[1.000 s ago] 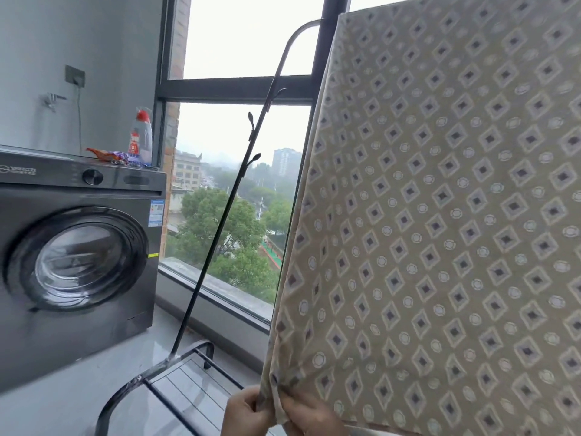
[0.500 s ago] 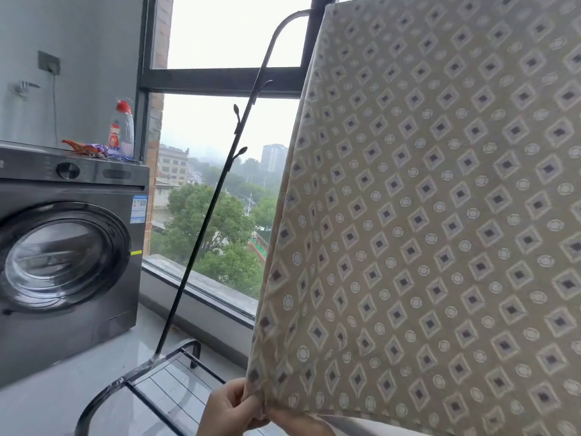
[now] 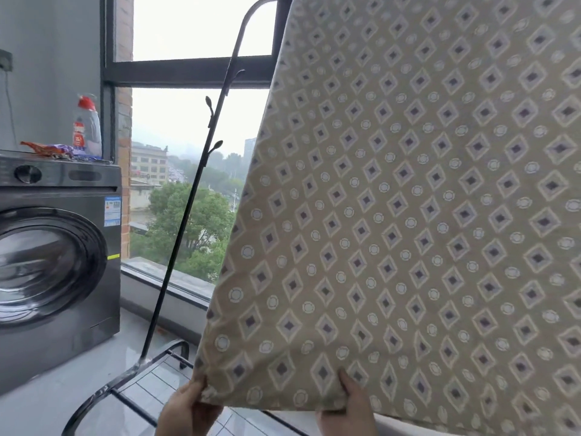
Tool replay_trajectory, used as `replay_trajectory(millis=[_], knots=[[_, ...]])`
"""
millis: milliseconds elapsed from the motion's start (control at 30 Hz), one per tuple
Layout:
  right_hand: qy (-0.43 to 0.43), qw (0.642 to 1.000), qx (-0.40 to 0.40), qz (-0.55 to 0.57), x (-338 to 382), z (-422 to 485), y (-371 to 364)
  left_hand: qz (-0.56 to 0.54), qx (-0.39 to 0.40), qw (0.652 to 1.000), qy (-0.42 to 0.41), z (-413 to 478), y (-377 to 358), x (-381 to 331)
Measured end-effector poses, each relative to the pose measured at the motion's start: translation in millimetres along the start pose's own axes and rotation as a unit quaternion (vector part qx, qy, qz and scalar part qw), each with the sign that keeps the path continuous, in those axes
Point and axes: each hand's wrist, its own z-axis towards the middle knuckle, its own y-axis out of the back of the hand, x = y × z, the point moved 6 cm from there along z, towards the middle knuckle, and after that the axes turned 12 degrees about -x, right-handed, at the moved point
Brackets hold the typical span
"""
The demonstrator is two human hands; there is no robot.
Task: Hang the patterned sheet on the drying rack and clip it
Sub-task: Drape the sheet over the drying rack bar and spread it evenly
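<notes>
While the sheet (image 3: 408, 215) hangs spread flat, filling the right of the view next to the slanted black pole of the rack (image 3: 188, 215), both hands hold its bottom hem. The left hand (image 3: 188, 410) grips the lower left corner, thumb on the front edge. The right hand (image 3: 349, 407) pinches the hem further right, thumb pressed on the front. The sheet's top edge runs out of view, so how it sits on the rack cannot be told. A washer (image 3: 56, 247) stands at left, with a bottle (image 3: 87, 127) at the back right corner of its top.
</notes>
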Motion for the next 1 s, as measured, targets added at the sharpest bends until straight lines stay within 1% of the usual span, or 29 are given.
replay_trajectory(millis=[33,67,100,133,200,233,300,333,367,433,467,533,567,633,667,733,800,833,933,1000], knots=[[-0.01,1.0,0.004,0.015,0.2,-2.6,0.2,-0.058,-0.024,0.998,-0.005,9.2,4.2,0.9],[-0.021,0.999,0.011,0.035,-3.6,-0.3,0.5,-0.104,-0.037,0.994,0.009,12.0,2.7,4.3],[-0.027,0.999,-0.003,0.043,-6.5,3.9,0.6,-0.135,-0.047,0.989,0.028,17.7,0.9,13.5],[-0.026,0.999,-0.015,0.032,-10.3,3.2,-0.5,-0.124,-0.063,0.989,0.05,20.8,-1.1,27.5],[-0.028,0.999,0.004,0.019,-19.9,-6.6,-9.5,-0.075,-0.069,0.99,0.098,12.8,-13.1,50.7],[-0.033,0.999,-0.006,0.018,-23.8,-4.5,-11.2,-0.053,-0.066,0.989,0.125,9.8,-20.7,61.0],[-0.036,0.999,0.005,0.008,-29.1,-5.5,-15.3,-0.035,-0.037,0.985,0.166,6.3,-34.0,77.1],[-0.036,0.999,0.012,0.007,-30.9,-6.3,-14.9,-0.032,-0.015,0.985,0.169,6.4,-40.2,78.2],[-0.038,0.999,0.002,0.019,-29.8,-3.9,-10.8,-0.036,-0.012,0.987,0.154,10.0,-43.2,76.0],[-0.035,0.997,0.002,0.066,-15.7,2.6,-3.0,-0.049,-0.035,0.993,0.103,18.5,-40.7,68.0],[-0.033,0.994,0.016,0.1,-4.4,2.2,-0.9,-0.054,-0.05,0.994,0.086,19.7,-36.9,63.7],[-0.014,0.99,0.037,0.132,18.4,4.2,6.0,-0.099,-0.071,0.99,0.07,16.6,-31.0,48.6],[-0.006,0.99,0.04,0.136,27.5,6.2,10.9,-0.117,-0.066,0.989,0.067,12.5,-33.0,41.7],[0.0,0.991,0.049,0.123,38.1,1.8,12.9,-0.149,-0.001,0.986,0.073,3.8,-48.0,37.2],[0.0,0.991,0.052,0.123,40.0,-1.9,10.7,-0.146,0.022,0.985,0.091,-3.3,-57.0,44.8],[-0.007,0.992,0.044,0.121,38.4,-4.9,8.5,-0.106,0.034,0.983,0.147,-18.0,-73.1,75.7],[0.009,0.993,0.03,0.114,39.8,-6.5,8.1,-0.076,0.044,0.976,0.198,-30.7,-88.1,101.6],[0.018,0.994,0.029,0.108,42.2,-9.7,8.0,-0.07,0.046,0.976,0.2,-31.3,-93.3,108.1],[0.033,0.995,0.015,0.091,51.7,-15.3,14.0,-0.034,0.042,0.987,0.15,-28.5,-105.8,106.8],[0.034,0.995,0.007,0.096,59.4,-18.0,20.7,-0.013,0.033,0.991,0.131,-24.4,-111.3,101.5]])
